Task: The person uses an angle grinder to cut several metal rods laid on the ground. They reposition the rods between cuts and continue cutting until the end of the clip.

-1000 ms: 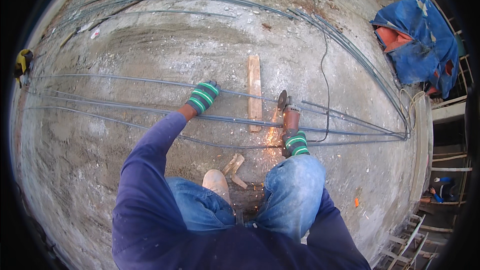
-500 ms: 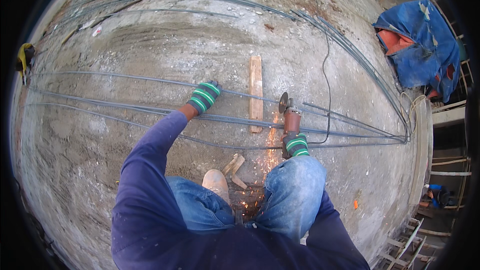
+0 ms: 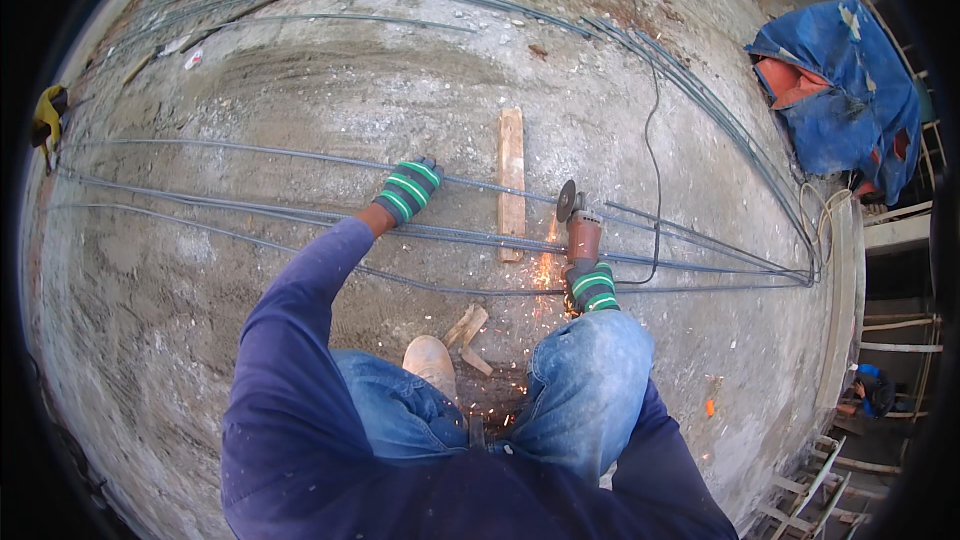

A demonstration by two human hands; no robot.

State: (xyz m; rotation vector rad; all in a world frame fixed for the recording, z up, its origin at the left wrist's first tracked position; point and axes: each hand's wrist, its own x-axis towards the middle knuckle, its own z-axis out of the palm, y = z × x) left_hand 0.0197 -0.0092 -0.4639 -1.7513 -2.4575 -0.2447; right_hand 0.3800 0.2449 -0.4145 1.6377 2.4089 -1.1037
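My left hand [image 3: 410,190], in a dark glove with green and white stripes, is closed around a long steel rebar [image 3: 330,157]. That bar rests across a wooden plank [image 3: 511,145]. In my right hand [image 3: 593,288], gloved alike, is a reddish-brown angle grinder [image 3: 584,238], gripped by its body. The grinder's cutting disc [image 3: 566,200] stands upright at the rebar, just right of the plank. Orange sparks [image 3: 545,270] stream from there down toward my legs. Other rebars [image 3: 450,236] run between my hands and my knees, some passing over the plank's near end.
A black cord [image 3: 657,170] loops across the ground right of the grinder. Broken wood pieces [image 3: 468,328] lie beside my boot [image 3: 430,362]. More rebars [image 3: 700,100] bend along the far right, near a blue tarp [image 3: 850,90]. One person [image 3: 874,392] is at the right edge, another [image 3: 48,118] far left.
Sparks keep flying, their stream slightly altered in shape and scattering nearer my right hand. The person at the right edge has shifted a little. Both my hands stay almost in place.
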